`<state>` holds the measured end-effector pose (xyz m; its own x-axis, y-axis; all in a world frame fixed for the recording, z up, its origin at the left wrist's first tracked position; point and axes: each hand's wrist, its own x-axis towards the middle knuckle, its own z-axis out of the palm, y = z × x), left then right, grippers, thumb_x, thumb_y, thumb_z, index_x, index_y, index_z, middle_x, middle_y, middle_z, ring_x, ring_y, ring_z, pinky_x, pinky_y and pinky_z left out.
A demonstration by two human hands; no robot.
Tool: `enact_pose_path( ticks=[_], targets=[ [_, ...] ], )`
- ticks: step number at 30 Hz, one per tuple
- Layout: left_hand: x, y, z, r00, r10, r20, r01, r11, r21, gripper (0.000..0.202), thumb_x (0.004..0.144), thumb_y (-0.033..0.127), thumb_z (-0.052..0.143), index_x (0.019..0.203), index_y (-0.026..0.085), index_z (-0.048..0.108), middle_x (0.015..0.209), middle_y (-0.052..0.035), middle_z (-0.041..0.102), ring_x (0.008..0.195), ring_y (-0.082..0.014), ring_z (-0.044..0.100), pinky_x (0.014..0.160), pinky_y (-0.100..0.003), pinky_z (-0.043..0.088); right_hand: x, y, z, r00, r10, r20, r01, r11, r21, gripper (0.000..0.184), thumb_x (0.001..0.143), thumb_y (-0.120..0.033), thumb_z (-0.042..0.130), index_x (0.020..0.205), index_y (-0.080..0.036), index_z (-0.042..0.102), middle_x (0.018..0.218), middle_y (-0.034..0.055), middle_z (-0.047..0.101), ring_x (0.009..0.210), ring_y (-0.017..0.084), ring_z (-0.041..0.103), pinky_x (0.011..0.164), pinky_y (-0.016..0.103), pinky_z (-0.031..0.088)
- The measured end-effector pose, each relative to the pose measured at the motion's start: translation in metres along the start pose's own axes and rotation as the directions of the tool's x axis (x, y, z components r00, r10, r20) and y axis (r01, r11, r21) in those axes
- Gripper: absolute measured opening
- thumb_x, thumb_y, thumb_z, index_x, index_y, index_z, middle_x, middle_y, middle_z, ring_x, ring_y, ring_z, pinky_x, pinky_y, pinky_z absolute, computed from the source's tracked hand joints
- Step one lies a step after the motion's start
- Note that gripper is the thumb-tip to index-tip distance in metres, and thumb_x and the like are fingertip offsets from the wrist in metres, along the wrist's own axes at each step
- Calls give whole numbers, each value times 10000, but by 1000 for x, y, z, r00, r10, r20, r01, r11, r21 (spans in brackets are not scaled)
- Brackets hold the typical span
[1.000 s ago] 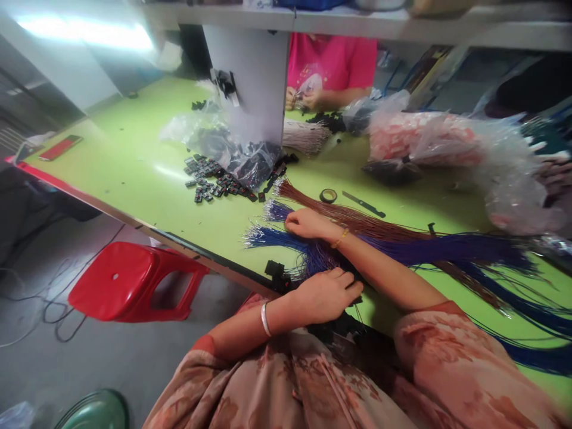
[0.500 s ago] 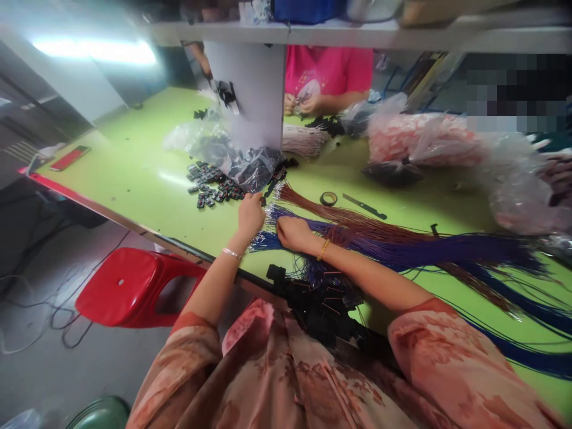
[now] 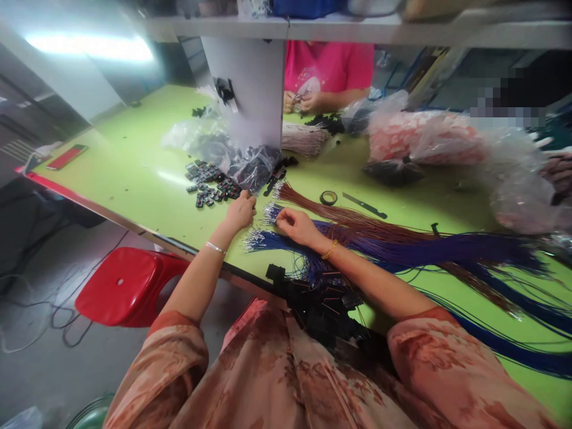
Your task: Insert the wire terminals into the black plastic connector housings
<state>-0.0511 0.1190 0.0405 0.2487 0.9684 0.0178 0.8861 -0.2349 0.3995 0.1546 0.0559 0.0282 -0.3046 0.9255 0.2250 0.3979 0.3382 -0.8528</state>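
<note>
Centre frame: left hand (image 3: 241, 211) curled beside connectors (image 3: 213, 182), contents hidden; right hand (image 3: 297, 226) pinches wires (image 3: 402, 247) near tips, likely isolating one end.

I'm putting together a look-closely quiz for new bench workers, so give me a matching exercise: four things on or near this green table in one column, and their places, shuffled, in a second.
Things
1. red plastic stool
2. small dark tape roll
3. pile of small black connector housings
4. flat red rectangular slab

Places
A. near the left corner of the green table
B. on the floor, beside the table's near edge
C. on the table, just beyond the brown wire bundle
D. on the table, just beyond the left hand

Pairs: 1-B, 2-C, 3-D, 4-A
</note>
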Motion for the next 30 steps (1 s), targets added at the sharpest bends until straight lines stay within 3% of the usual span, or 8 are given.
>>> enact_pose_path(
  ticks=[3, 6, 8, 10, 12, 15, 20, 30],
  targets=[
    [-12, -2, -3, 997, -30, -66, 32, 999, 25, 168, 783, 188, 622, 947, 155, 613, 949, -109, 575, 849, -238, 581, 777, -348, 423, -2, -4, 0, 1000, 12, -8, -11, 1000, 24, 127, 771, -267, 549, 766, -154, 606, 665, -11, 591, 575, 98, 451, 579, 223, 360],
    [-27, 3, 0, 966, -172, -195, 103, 941, -322, 146, 829, 243, 607, 961, 183, 615, 721, -29, 556, 704, -179, 546, 692, -299, 419, -5, -7, -1, 999, 32, -11, -31, 999, 28, 131, 761, -276, 550, 739, -155, 596, 610, -26, 556, 541, 92, 424, 550, 219, 337],
    [-39, 11, 4, 956, -268, -120, 117, 724, -680, 162, 827, 284, 626, 949, 179, 634, 649, 5, 528, 584, -124, 504, 593, -251, 402, -7, -7, -1, 1000, 25, -10, -25, 1000, 8, 135, 761, -277, 543, 715, -157, 587, 606, -24, 552, 544, 92, 425, 547, 220, 331],
    [-50, 22, 9, 964, -260, 62, 162, 381, -910, 222, 785, 306, 684, 952, 163, 655, 656, 14, 537, 526, -83, 494, 524, -215, 391, -9, -9, -2, 1000, 6, -4, -6, 1000, -14, 141, 765, -274, 534, 695, -160, 576, 610, -22, 555, 553, 94, 427, 549, 222, 325],
    [-60, 32, 14, 963, -184, 198, 220, 107, -970, 292, 735, 289, 740, 988, 159, 671, 690, 15, 559, 534, -63, 526, 514, -189, 416, -11, -11, -3, 1000, -14, 4, 14, 1000, -18, 142, 770, -268, 524, 683, -163, 565, 604, -26, 548, 554, 93, 418, 549, 223, 319],
    [-70, 43, 20, 950, -94, 297, 288, -101, -952, 312, 724, 231, 755, 1021, 160, 688, 676, 19, 563, 543, -53, 550, 529, -165, 453, -14, -14, -4, 999, -35, 11, 35, 999, -20, 142, 771, -264, 515, 668, -170, 544, 588, -35, 525, 546, 91, 395, 544, 223, 307],
    [-74, 48, 24, 936, -21, 350, 337, -229, -913, 253, 788, 184, 699, 1040, 160, 693, 687, 1, 590, 560, -55, 562, 556, -163, 480, -16, -17, -5, 999, -29, 33, 31, 998, -60, 153, 756, -272, 507, 634, -179, 510, 565, -39, 493, 536, 92, 360, 539, 230, 287],
    [-75, 44, 29, 929, 16, 370, 363, -235, -902, 266, 790, 211, 703, 1047, 140, 694, 731, -27, 624, 561, -63, 551, 544, -179, 458, -17, -19, -6, 999, -5, 39, 8, 997, -75, 152, 723, -273, 505, 600, -189, 474, 537, -43, 456, 522, 91, 335, 530, 235, 275]
  ],
)
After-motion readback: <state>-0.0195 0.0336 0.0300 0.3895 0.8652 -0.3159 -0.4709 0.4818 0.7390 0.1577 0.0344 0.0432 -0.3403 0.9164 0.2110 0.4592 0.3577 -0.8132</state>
